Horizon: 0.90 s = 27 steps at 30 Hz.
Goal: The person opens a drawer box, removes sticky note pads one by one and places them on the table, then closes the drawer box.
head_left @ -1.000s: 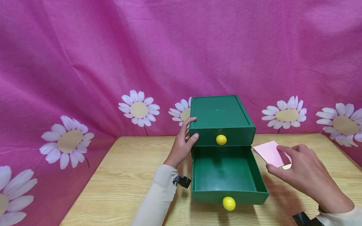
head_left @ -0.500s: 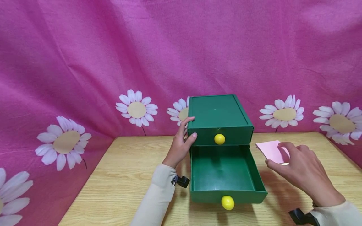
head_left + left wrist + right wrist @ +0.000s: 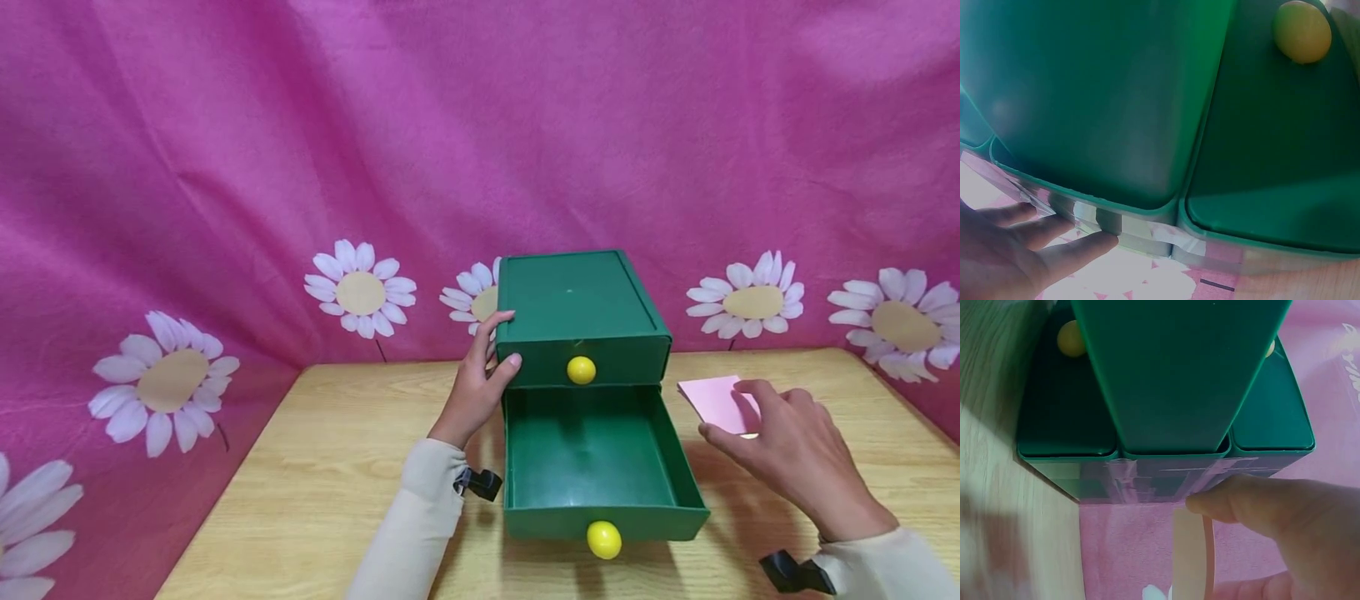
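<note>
A green drawer unit (image 3: pixel 581 292) with yellow knobs has its middle drawer (image 3: pixel 588 450) pulled out, and nothing lies inside it. My left hand (image 3: pixel 472 396) is against the unit's left side, thumb at the front corner and a fingertip at the top edge. In the left wrist view its straight fingers (image 3: pixel 1079 253) lie along that side. To the right of the drawer, my right hand (image 3: pixel 802 458) pinches a pink pad of sticky notes (image 3: pixel 716 402) between thumb and fingers. The right wrist view shows the pad's cream edge (image 3: pixel 1190 556) below the thumb.
The unit stands on a light wooden table (image 3: pixel 337 467). A pink cloth (image 3: pixel 450 125) with white daisies hangs behind and at the sides. In the left wrist view, the closed bottom drawer (image 3: pixel 1285 137) shows its yellow knob (image 3: pixel 1302 31).
The head view has shifted slightly. My right hand has tilted the pad a little, and a yellow patch seen under it earlier is now hidden. My left hand keeps its place on the unit.
</note>
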Tool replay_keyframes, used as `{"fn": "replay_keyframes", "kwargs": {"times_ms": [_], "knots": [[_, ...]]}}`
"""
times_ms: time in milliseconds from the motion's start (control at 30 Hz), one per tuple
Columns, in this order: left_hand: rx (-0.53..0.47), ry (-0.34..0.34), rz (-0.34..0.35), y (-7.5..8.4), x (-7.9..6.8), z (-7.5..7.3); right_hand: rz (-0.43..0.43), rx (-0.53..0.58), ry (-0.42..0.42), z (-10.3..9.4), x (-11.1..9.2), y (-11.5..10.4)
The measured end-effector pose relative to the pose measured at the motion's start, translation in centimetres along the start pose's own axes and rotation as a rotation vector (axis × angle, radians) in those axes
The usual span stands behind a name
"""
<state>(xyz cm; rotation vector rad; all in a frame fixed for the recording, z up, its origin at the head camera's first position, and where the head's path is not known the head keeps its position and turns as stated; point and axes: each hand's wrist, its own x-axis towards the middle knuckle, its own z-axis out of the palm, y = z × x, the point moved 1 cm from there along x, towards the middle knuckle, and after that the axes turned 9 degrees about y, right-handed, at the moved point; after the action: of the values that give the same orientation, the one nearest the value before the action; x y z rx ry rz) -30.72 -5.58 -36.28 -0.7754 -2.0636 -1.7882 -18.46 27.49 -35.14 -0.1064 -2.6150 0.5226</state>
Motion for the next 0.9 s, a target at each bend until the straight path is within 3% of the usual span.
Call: {"fn": "replay_keyframes", "kwargs": {"times_ms": [267,767,900], "knots": [[-0.001,0.004,0.004,0.1,-0.2,0.0,-0.013,-0.001,-0.002,0.4,-0.1,0.3],[0.003,0.001,0.001,0.2,0.0,0.0,0.054,-0.010,-0.116,1.2,0.3,0.5],[0.000,-0.006,-0.010,0.9,-0.2,0.0,0.061,-0.012,-0.128,1.6,0.2,0.6]]}}
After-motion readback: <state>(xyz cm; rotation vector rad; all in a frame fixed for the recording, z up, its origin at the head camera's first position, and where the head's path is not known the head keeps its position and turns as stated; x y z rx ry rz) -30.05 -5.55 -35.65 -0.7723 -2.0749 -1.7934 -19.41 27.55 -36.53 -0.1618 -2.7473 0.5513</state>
